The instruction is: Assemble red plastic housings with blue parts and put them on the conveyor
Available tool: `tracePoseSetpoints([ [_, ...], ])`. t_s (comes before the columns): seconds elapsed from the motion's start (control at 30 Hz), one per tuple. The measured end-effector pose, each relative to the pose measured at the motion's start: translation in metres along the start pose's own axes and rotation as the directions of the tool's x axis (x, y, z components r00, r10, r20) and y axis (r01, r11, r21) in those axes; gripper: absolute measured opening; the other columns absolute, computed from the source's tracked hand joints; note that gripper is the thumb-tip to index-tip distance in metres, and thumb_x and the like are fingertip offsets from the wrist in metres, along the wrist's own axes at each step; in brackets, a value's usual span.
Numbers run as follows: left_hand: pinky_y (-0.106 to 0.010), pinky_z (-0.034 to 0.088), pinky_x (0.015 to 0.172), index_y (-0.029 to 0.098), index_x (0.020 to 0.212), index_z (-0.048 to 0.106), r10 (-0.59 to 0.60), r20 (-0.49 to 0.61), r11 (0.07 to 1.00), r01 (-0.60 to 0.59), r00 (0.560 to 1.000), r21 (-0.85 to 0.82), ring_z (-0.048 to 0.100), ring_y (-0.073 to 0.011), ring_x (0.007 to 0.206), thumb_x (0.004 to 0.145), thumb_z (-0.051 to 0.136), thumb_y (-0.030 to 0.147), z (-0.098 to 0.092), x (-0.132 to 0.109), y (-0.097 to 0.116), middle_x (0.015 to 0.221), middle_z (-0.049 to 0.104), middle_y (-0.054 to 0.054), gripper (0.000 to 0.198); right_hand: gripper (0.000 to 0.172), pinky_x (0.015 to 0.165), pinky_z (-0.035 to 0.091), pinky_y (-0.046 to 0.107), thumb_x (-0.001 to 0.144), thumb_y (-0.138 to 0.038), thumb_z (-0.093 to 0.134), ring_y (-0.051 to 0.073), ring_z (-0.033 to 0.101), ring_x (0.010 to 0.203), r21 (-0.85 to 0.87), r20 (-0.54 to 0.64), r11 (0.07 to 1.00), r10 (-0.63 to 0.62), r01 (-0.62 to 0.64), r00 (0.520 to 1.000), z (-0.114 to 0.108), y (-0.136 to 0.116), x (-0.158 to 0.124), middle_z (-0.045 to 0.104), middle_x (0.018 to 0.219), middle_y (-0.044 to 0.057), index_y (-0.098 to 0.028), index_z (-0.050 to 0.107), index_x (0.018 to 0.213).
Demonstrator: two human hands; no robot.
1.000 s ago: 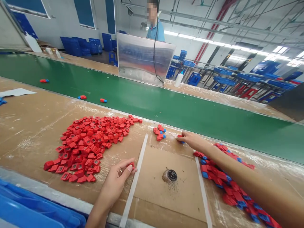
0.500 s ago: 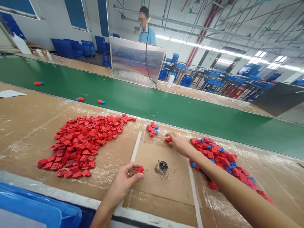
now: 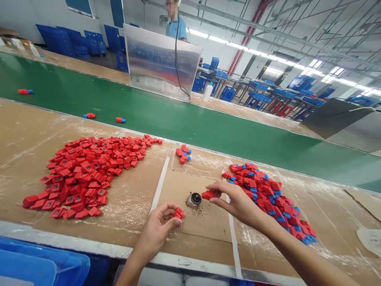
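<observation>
A small red plastic block [image 3: 179, 213] is pinched between the thumb and fingers of my left hand [image 3: 162, 222], its hollow side partly showing. My right hand [image 3: 228, 197] grips a red plastic piece [image 3: 208, 194] by its right end; the fingers hide part of it. Between the two hands stands a small round jar [image 3: 195, 199] with a black top, and dark grains lie scattered around it on a cardboard sheet [image 3: 190, 228]. Neither held piece touches the other. Right of my right hand lies a pile of red-and-blue pieces [image 3: 268, 194].
A big heap of red blocks [image 3: 80, 171] covers the table's left side. Several red-and-blue pieces [image 3: 183, 154] lie beyond the cardboard. Behind runs a green conveyor belt [image 3: 166, 117] with three pieces on it. Blue bins [image 3: 32, 262] stand front left. A person [image 3: 176, 28] is behind a metal panel [image 3: 160, 63].
My right hand has come back toward me from the far edge of the cardboard, bringing a red piece close to the jar. My left hand keeps its block. The camera view has shifted.
</observation>
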State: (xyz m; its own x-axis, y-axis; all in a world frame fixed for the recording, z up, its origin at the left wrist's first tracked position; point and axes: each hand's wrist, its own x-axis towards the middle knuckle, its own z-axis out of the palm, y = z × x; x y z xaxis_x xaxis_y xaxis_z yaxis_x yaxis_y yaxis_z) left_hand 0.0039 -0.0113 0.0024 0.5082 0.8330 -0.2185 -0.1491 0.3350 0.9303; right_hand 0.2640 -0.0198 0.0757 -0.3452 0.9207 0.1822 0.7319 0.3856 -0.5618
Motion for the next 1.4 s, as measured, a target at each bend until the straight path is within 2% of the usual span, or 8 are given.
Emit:
tracePoseSetpoints([
  [0.27,-0.026,0.046,0.075,0.017,0.094,0.062,0.052,-0.006,0.996,-0.051,0.999,0.077,0.060,-0.0163,0.082,0.077,0.071,0.028,0.002,0.001,-0.004,0.086,0.066,-0.004,0.022,0.017,0.070,0.052,0.031,0.093,-0.028,0.054,0.019,0.061,0.082,-0.123,0.032,0.989,-0.080,0.083,0.996,0.014,-0.005,0.001,0.063,0.091,0.008,-0.020,0.063,0.105],
  [0.53,-0.025,0.045,0.071,0.017,0.093,0.060,0.059,0.002,0.995,-0.059,0.998,0.084,0.058,-0.0156,0.079,0.079,0.068,0.030,0.004,-0.002,-0.003,0.083,0.064,-0.003,0.021,0.016,0.065,0.051,0.031,0.094,-0.026,0.052,0.019,0.061,0.076,-0.215,0.080,0.973,-0.066,0.082,0.995,0.017,-0.010,0.001,0.061,0.088,0.008,-0.020,0.064,0.101],
  [0.93,-0.024,0.044,0.069,0.017,0.094,0.059,0.045,0.024,0.996,-0.047,0.999,0.075,0.055,-0.0138,0.075,0.081,0.066,0.030,0.005,-0.003,-0.002,0.081,0.062,-0.002,0.020,0.017,0.064,0.050,0.030,0.095,-0.027,0.048,0.018,0.061,0.073,-0.249,0.098,0.965,-0.057,0.080,0.994,0.017,-0.012,0.003,0.060,0.086,0.008,-0.019,0.063,0.098],
  [1.13,-0.021,0.036,0.059,0.018,0.096,0.059,0.022,0.030,0.995,-0.025,0.999,0.099,0.047,-0.0112,0.064,0.081,0.065,0.035,0.005,-0.004,0.000,0.071,0.052,0.003,0.023,0.019,0.062,0.048,0.030,0.097,-0.026,0.046,0.017,0.059,0.071,-0.301,0.107,0.950,-0.056,0.086,0.993,0.020,-0.012,0.002,0.059,0.084,0.006,-0.019,0.064,0.095],
  [1.4,-0.021,0.037,0.065,0.018,0.094,0.060,0.035,0.047,0.995,-0.039,0.998,0.089,0.049,-0.0113,0.069,0.079,0.068,0.030,0.004,-0.004,0.001,0.074,0.054,0.003,0.021,0.016,0.064,0.048,0.030,0.095,-0.023,0.049,0.019,0.060,0.075,-0.321,0.138,0.943,-0.042,0.085,0.990,0.014,-0.019,0.006,0.060,0.085,0.007,-0.019,0.064,0.097],
])
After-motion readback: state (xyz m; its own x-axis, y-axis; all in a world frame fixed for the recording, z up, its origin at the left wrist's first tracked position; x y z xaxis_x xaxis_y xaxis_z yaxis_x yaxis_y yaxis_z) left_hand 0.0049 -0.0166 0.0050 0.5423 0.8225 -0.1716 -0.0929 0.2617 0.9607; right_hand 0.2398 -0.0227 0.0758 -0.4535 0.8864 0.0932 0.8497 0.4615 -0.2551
